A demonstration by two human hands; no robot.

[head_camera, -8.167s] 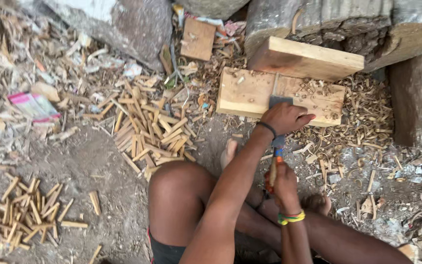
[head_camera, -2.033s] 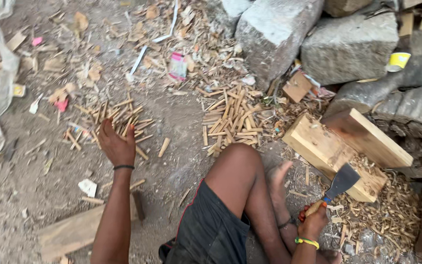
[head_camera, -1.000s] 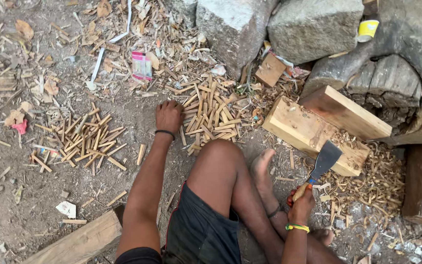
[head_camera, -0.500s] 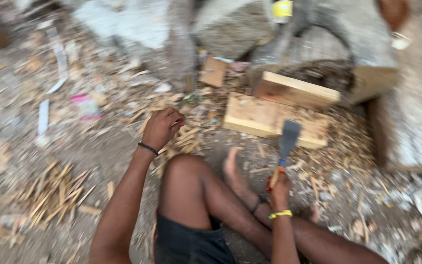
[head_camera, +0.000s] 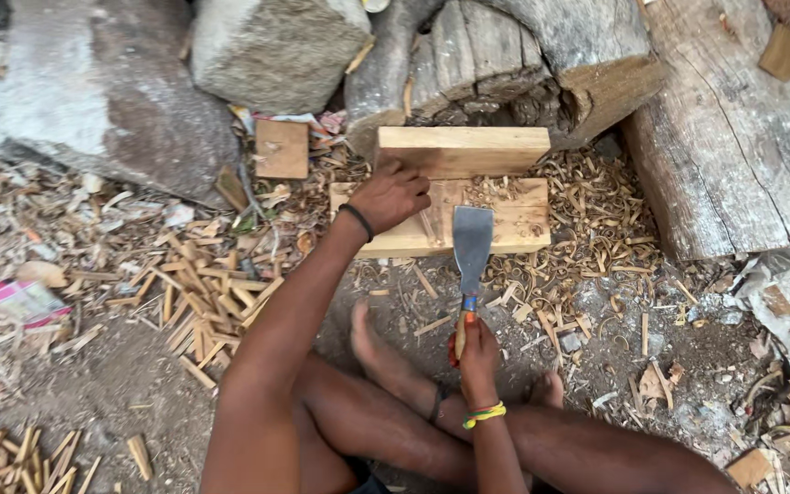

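Observation:
I sit on the ground with my legs crossed. My left hand (head_camera: 393, 194) rests on a flat wooden block (head_camera: 514, 220), fingers closed over a thin wood stick lying on it. My right hand (head_camera: 477, 349) grips the handle of a wide-bladed chisel (head_camera: 472, 242), whose blade hangs over the block's front edge. A second wooden plank (head_camera: 462, 149) leans behind the block.
Piles of split wood sticks (head_camera: 203, 306) lie to my left. Curled shavings (head_camera: 596, 238) cover the ground to the right of the block. Large stones (head_camera: 276, 50) and a thick log (head_camera: 742, 137) stand behind. A small square wood piece (head_camera: 282, 148) lies near the stones.
My left hand left the stick pile on the left and came to rest on the block. My right hand brought the chisel blade over the block. The view swung back to the block.

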